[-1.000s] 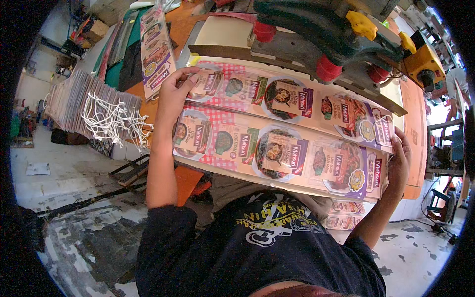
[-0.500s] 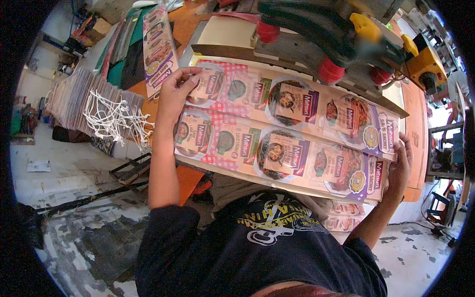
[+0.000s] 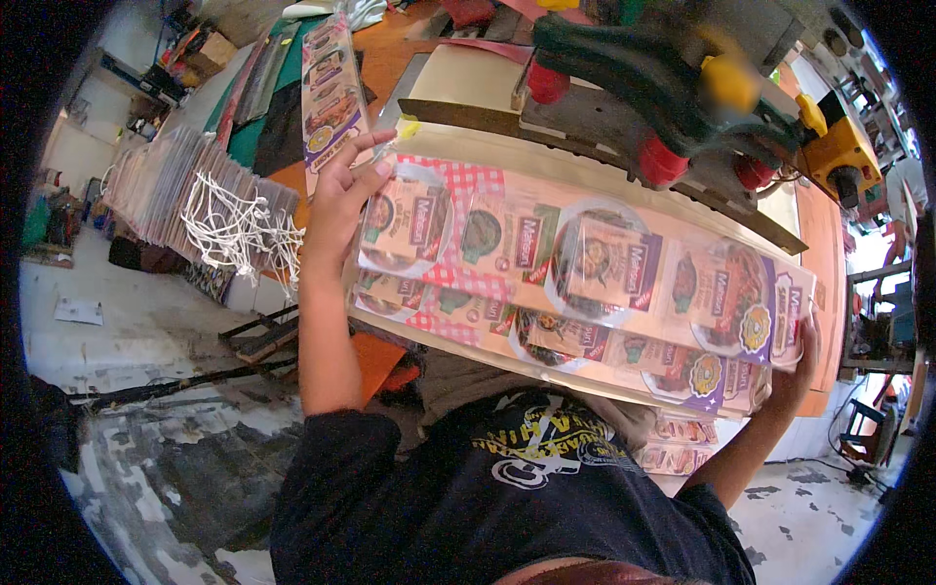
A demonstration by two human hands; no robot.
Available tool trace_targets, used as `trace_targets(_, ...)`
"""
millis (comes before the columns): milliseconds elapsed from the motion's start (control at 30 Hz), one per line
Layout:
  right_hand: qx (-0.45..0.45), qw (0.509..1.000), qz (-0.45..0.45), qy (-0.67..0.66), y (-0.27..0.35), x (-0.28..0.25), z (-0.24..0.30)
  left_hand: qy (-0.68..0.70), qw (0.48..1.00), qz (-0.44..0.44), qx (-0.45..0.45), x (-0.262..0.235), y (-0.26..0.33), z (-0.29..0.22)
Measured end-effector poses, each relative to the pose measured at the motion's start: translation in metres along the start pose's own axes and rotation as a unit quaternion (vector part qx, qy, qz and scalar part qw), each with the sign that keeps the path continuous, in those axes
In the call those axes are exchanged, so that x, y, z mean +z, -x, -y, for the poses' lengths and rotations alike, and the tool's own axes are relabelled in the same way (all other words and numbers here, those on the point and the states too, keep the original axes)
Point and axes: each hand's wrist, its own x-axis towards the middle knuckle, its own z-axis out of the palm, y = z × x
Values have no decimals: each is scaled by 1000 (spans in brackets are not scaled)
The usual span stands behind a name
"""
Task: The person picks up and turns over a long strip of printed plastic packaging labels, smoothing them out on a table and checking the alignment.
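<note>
My left hand pinches the left end of a long printed strip with pictures of food dishes, a red checked patch and a glossy clear surface. At the strip's other end, my right hand grips the right edge, its fingers partly hidden. The strip is raised and slightly tilted. Beneath it lies a second, similar printed strip, its upper part covered by the held one. My left index finger points out past the strip's corner, beside a small yellow tab.
Beyond the strips stands a dark green machine with red knobs, a yellow box and a long metal bar. On the left are a stack of plastic-covered panels with white strings and another printed strip.
The upper strip has come up off the lower one and toward me, now covering more of it. Both hands moved with it, and my left index finger has stretched out.
</note>
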Motion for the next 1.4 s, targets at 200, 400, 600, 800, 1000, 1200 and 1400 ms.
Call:
trace_targets(200,3,999,26,38,11,-25,22,-225,974,4,28,-43,33,-4)
trace_targets(400,-21,998,15,59,36,-8,40,-242,946,212,-48,-99,90,-33)
trace_targets(600,-96,990,-44,95,76,76,72,-282,951,126,-25,-59,90,-57)
trace_targets(800,47,976,211,34,88,166,82,-159,969,155,111,-5,93,-58)
trace_targets(1000,59,929,365,24,98,197,81,-104,940,310,99,107,75,-53)
trace_targets(1200,-18,916,395,70,106,205,65,-117,905,394,115,158,77,-52)
trace_targets(1400,-37,900,415,128,110,206,67,-71,907,415,22,184,73,-51)
